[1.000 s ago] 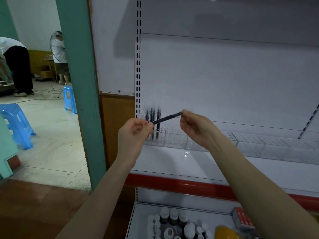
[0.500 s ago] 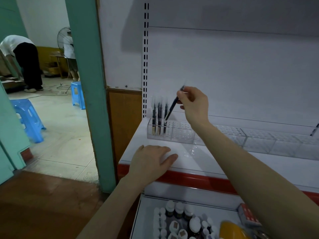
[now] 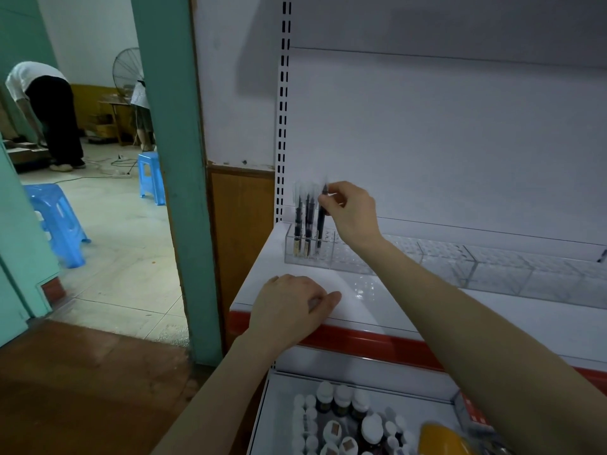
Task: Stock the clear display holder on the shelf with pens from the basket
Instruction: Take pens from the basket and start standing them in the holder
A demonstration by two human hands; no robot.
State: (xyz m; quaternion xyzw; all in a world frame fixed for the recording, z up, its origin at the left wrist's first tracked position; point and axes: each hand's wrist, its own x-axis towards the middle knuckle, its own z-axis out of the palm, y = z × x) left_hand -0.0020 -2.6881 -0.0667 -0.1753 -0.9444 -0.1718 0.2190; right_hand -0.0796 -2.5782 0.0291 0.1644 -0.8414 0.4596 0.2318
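A clear display holder (image 3: 427,257) runs along the back of the white shelf (image 3: 394,300). At its left end stand two black pens (image 3: 303,221) with clear caps. My right hand (image 3: 353,211) pinches the top of another black pen (image 3: 321,229), held upright with its lower end inside the holder beside them. Near the shelf's front edge, my left hand (image 3: 292,307) rests on the white surface, holding nothing. The basket is out of view.
Under the red shelf trim (image 3: 368,344), a lower shelf holds several small white-capped bottles (image 3: 341,418) and a yellow object (image 3: 441,438). A teal pillar (image 3: 177,159) stands to the left. Beyond it are blue stools (image 3: 56,221) and a person bending over (image 3: 49,110).
A second ago both hands held the pen level. My left hand let go and dropped onto the shelf. My right hand turned the pen upright and lowered it into the holder.
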